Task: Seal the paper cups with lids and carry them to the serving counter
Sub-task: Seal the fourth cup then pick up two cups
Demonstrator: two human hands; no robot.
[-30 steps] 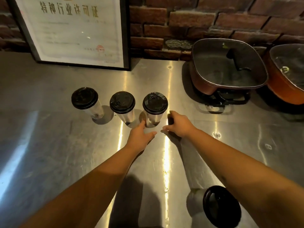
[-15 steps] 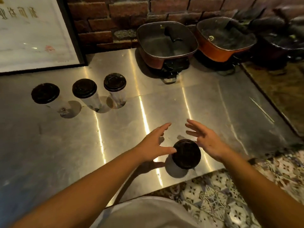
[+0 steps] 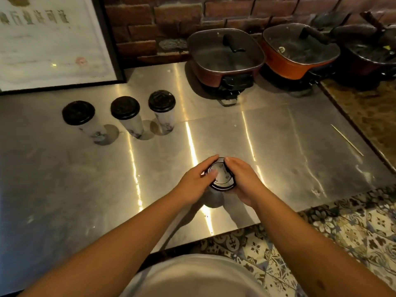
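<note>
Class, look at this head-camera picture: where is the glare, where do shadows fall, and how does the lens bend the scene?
Head view: bright streaks of glare run down the steel counter, one beside the left hand; the three lidded cups cast round shadows to their right; the wide lens makes those cups lean outward and bows the counter's edge; the framed certificate looks soft and washed out.

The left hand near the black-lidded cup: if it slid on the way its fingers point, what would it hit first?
The left hand points right; it already touches the black-lidded cup, with the right hand just beyond.
</note>
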